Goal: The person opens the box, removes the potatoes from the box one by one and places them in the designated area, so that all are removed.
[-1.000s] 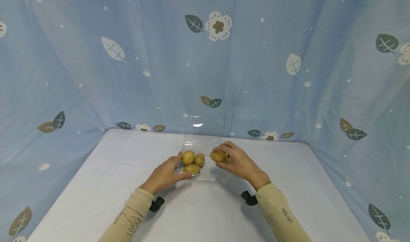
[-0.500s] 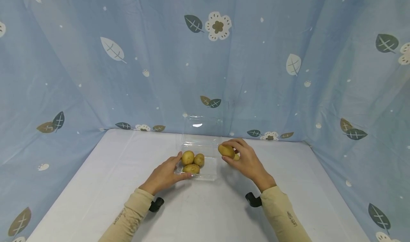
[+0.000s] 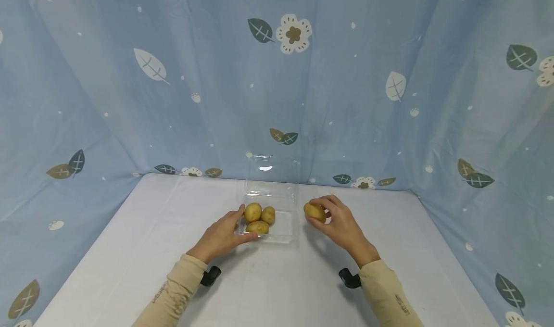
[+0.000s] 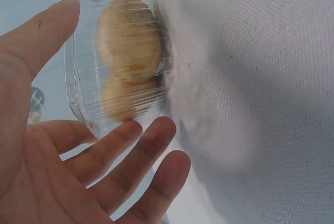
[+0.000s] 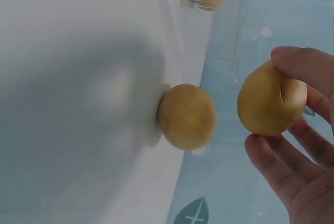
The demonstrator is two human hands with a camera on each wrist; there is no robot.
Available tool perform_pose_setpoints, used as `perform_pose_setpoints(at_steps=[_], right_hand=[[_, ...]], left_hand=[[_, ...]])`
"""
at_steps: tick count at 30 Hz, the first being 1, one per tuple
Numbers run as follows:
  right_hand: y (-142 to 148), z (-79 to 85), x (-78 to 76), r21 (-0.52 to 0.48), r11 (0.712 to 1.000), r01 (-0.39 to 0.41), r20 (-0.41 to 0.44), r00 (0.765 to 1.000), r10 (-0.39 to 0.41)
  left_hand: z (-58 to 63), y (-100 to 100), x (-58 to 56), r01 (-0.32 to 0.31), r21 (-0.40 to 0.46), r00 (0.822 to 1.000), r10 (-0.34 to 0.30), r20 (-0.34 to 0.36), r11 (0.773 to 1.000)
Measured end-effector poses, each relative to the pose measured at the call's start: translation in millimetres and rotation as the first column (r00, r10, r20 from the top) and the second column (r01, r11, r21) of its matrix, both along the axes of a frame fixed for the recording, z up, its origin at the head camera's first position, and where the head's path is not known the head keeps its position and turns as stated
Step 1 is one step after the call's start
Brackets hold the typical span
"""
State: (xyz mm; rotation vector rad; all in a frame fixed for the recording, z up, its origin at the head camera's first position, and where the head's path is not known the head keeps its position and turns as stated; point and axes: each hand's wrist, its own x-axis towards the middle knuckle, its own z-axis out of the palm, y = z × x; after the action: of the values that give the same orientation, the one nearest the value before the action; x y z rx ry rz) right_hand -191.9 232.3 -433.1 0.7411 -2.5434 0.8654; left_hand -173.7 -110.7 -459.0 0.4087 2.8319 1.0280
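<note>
A clear plastic clamshell box [image 3: 283, 231] stands on the table with its lid [image 3: 272, 173] raised behind. Three potatoes [image 3: 258, 227] lie in its left part. My left hand [image 3: 220, 235] grips the box's left end, thumb at the front wall and fingers round the side. In the left wrist view, potatoes [image 4: 130, 41] show through the box wall beside that thumb. Just right of the box, my right hand [image 3: 342, 223] holds another potato [image 3: 315, 212] between thumb and fingers, above the table. A further potato [image 5: 188, 117] sits on the table below it, hidden in the head view.
A white cloth [image 3: 277, 288] covers the table. Blue patterned curtain [image 3: 346, 101] hangs behind it and along both sides. Black wrist pieces [image 3: 349, 278] stick out under both forearms.
My right hand has moved right with its potato, away from the box's right side, and has come down a little over the last half second. The left hand has stayed at the box.
</note>
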Motion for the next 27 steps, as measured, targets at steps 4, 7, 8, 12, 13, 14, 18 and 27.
perform_pose_setpoints(at_steps=[4,7,8,12,13,14,18,27], right_hand=[[2.4,-2.2,3.4,0.033,0.999,0.01,0.013,1.0,-0.01],[4.8,-5.0,5.4,0.045,0.999,0.013,0.02,1.0,-0.013],[5.6,-6.3,6.1,0.045,0.999,0.014,0.022,1.0,-0.015],[8.2,-11.4,9.2,0.037,0.999,0.027,0.043,0.999,-0.028],[8.5,-13.0,9.8,0.038,0.999,0.032,0.053,0.998,-0.034],[8.5,-14.6,10.4,0.044,0.998,0.036,0.06,0.997,-0.039],[6.3,-21.1,12.2,0.071,0.996,0.055,0.086,0.994,-0.061],[-2.4,-23.4,18.2,0.114,0.987,0.111,0.127,0.984,-0.125]], left_hand=[[0.2,-0.2,-0.4,-0.001,0.002,1.0,0.001,0.001,1.0],[0.1,-0.6,-0.3,0.0,0.007,1.0,0.0,0.002,1.0],[0.0,-0.6,-0.4,0.0,0.008,1.0,0.0,0.002,1.0],[-0.9,-1.0,-0.6,0.002,0.006,1.0,-0.002,0.001,1.0],[-1.0,-1.0,-0.7,0.003,0.006,1.0,-0.003,0.0,1.0],[-1.3,-1.1,-0.8,0.003,0.006,1.0,-0.003,-0.001,1.0],[-2.1,-1.6,-0.5,0.002,0.007,1.0,-0.002,-0.006,1.0],[-2.0,-0.9,-0.4,0.005,0.018,1.0,-0.004,-0.006,1.0]])
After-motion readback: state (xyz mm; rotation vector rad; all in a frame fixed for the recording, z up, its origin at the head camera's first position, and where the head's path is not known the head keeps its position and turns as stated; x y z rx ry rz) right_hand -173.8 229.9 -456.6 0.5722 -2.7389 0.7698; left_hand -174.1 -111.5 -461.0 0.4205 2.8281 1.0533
